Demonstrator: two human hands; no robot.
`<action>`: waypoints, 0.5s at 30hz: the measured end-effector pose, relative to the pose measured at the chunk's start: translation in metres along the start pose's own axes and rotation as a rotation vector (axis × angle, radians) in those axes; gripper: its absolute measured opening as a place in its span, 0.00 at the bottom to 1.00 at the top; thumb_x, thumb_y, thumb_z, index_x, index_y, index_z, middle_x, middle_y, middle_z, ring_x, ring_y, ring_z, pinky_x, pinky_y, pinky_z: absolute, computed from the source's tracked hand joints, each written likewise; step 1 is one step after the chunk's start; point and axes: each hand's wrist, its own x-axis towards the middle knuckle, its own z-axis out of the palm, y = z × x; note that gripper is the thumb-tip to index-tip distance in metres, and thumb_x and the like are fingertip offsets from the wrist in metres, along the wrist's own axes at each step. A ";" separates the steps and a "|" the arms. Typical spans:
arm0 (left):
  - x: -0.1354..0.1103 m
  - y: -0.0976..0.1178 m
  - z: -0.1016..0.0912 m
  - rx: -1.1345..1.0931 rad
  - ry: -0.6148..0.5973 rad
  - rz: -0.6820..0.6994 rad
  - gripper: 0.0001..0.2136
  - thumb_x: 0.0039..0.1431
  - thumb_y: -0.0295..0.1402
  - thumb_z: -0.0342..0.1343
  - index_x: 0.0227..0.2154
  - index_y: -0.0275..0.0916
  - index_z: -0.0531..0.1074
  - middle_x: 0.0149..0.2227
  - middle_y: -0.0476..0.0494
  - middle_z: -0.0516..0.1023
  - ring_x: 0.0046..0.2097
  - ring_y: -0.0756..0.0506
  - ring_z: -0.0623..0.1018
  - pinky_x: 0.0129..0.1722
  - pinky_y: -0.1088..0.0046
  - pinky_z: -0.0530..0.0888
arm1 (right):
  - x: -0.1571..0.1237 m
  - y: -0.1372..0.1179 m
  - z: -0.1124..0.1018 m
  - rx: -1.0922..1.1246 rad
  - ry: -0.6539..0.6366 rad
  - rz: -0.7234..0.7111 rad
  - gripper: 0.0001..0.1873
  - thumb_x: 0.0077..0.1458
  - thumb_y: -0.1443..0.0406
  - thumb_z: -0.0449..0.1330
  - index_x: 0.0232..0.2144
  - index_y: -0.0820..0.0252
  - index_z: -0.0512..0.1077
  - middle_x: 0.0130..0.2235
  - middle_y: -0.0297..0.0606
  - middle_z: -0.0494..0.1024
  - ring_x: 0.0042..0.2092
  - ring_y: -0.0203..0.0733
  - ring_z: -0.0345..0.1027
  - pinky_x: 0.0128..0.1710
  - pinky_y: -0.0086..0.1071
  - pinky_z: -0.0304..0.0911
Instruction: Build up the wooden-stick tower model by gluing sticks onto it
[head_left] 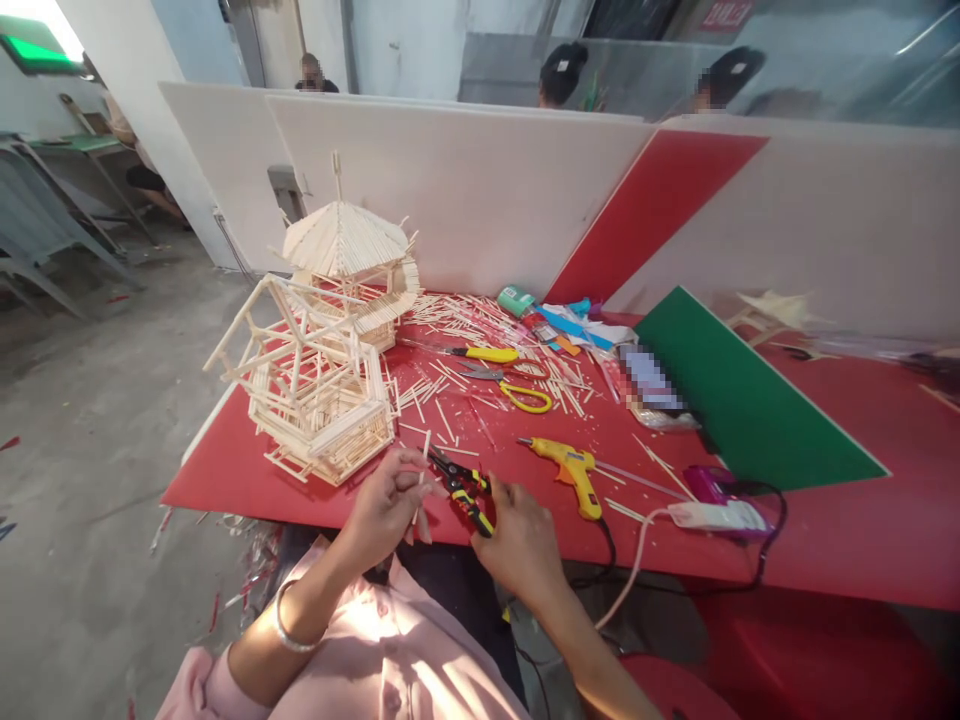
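My left hand [386, 505] pinches a thin wooden stick [421, 470] upright near the front edge of the red table [825, 530]. My right hand [517, 540] grips small black-and-yellow cutting pliers [461, 487], whose jaws point at the stick. Just left of my hands stands a stick-built pavilion frame [315, 385], with a second, roofed stick tower [349, 255] behind it.
A yellow glue gun [574, 470] lies right of my hands, its cord running to a white power strip [716, 515]. Yellow-handled scissors [517, 390], another yellow tool [484, 353], several loose sticks and a green board [742, 400] lie farther back. White partitions stand behind, with other people beyond.
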 end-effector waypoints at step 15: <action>-0.013 0.008 -0.017 0.144 0.139 0.179 0.12 0.56 0.39 0.64 0.29 0.35 0.71 0.25 0.47 0.77 0.23 0.54 0.72 0.23 0.81 0.67 | 0.039 -0.060 -0.065 1.261 -0.042 -0.211 0.19 0.59 0.51 0.59 0.28 0.60 0.77 0.22 0.31 0.69 0.24 0.33 0.63 0.24 0.27 0.60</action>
